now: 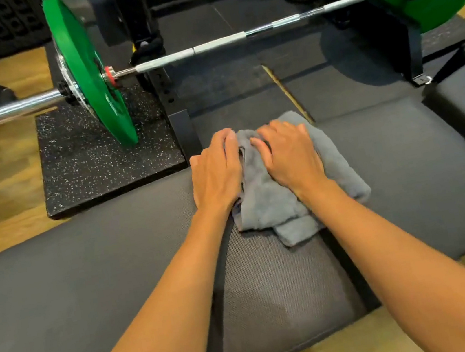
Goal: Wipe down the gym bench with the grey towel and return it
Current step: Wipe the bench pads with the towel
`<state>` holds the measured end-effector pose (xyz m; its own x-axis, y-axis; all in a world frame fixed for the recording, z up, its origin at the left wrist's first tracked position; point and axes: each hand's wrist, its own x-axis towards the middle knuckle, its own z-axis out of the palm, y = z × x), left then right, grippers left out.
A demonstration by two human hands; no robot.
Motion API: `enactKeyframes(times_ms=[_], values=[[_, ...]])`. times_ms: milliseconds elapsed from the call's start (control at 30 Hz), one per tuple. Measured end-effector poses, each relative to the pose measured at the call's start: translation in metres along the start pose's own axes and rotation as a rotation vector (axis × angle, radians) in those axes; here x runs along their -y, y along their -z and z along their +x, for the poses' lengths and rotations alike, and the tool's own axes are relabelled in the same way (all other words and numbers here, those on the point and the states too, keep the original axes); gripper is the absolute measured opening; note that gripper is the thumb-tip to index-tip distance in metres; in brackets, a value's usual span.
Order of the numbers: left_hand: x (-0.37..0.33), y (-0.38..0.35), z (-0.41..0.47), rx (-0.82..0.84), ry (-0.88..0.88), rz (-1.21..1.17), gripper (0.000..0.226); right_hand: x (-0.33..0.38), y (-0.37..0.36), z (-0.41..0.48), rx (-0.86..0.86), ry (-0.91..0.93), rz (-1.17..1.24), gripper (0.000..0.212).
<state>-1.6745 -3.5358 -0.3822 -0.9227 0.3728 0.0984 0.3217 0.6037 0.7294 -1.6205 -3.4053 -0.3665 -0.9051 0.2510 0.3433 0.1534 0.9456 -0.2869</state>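
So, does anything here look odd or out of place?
Only small things: the grey towel is bunched under the left hand and right hand, and a darker, damp-looking patch marks the bench nearer the person.

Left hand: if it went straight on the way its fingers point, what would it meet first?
Past the grey towel under its fingers, the left hand would leave the gym bench at its far edge. Beyond looks like open floor mat; the rack upright stands just left, depth unclear.
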Motion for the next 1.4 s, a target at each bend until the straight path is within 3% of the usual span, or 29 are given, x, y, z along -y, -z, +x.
enactKeyframes(times_ms=[133,200,400,533,633,833,967,1067,1167,1300,1400], values=[[-0.005,0.0,0.002,-0.069,0.116,-0.069,0.051,-0.007,-0.021,0.055,0.107,0.064,-0.032,0.033],[-0.008,0.003,-0.002,-0.078,0.11,-0.08,0.052,-0.007,-0.014,0.044,0.075,0.071,-0.041,0.034],[-0.016,0.007,-0.008,-0.009,0.16,-0.045,0.051,-0.019,0.043,-0.071,0.093,0.035,0.049,0.026],[-0.031,-0.003,-0.002,0.081,0.071,0.244,0.043,-0.033,0.081,-0.139,0.114,0.018,0.088,0.027],[-0.049,-0.018,0.01,0.135,-0.018,0.228,0.043,-0.038,0.09,-0.157,0.121,0.042,0.093,0.03],[-0.045,-0.043,0.015,0.028,-0.081,0.041,0.056,-0.051,0.044,-0.055,0.041,-0.003,0.029,0.035],[-0.037,-0.049,0.022,0.032,0.005,-0.116,0.055,-0.063,0.01,0.038,0.137,0.054,-0.053,0.033],[-0.041,-0.044,0.019,0.019,0.023,-0.121,0.057,-0.062,0.008,0.055,0.175,0.074,-0.099,0.033],[-0.045,-0.042,0.019,0.097,0.066,-0.012,0.056,-0.066,0.029,0.013,0.102,0.035,-0.069,0.03],[-0.058,-0.044,0.023,0.255,0.05,0.294,0.056,-0.079,0.072,-0.072,0.144,-0.001,0.022,0.026],[-0.073,-0.052,0.021,0.239,0.042,0.358,0.054,-0.088,0.1,-0.132,0.135,0.005,0.042,0.024]])
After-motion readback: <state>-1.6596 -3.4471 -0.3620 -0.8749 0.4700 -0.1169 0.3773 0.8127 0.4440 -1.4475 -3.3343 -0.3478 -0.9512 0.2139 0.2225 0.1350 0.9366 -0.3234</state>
